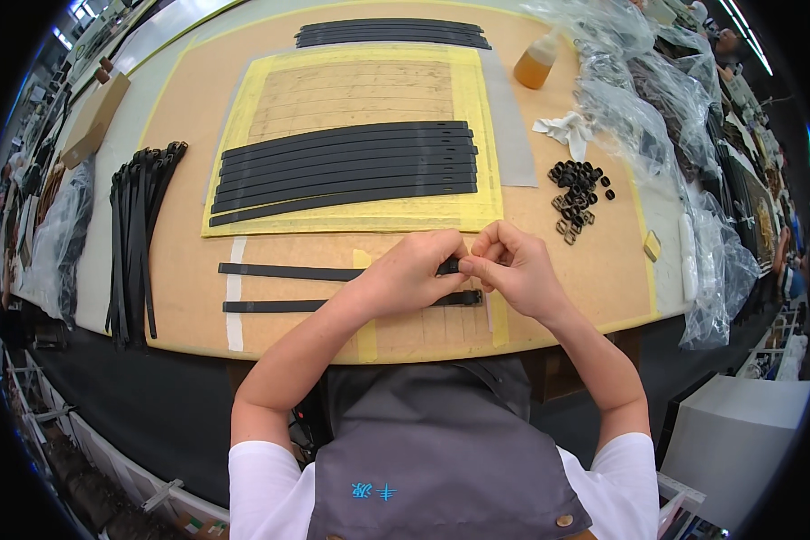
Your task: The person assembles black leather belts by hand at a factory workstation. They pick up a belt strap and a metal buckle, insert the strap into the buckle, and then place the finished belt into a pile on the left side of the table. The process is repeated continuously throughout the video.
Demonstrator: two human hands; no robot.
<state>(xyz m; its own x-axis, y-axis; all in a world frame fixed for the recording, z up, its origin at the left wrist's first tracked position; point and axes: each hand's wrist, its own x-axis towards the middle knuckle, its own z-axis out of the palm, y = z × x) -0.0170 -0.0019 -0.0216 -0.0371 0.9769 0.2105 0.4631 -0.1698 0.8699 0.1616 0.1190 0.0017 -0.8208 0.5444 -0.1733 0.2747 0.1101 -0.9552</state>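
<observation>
Strap (283, 271) end hidden between left hand (411, 270), right hand (511, 265).

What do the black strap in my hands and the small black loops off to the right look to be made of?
The black strap looks like matte leather or a synthetic stand-in: flat, dull, evenly cut, hard to say which. The small black loops look like the same stuff or rubber; too small to tell. Both the left hand and the right hand pinch the strap's end.

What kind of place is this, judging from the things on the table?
Probably a factory assembly bench: rows of black straps on a yellow mat, a pile of small black loops, and a glue-like bottle.
</observation>
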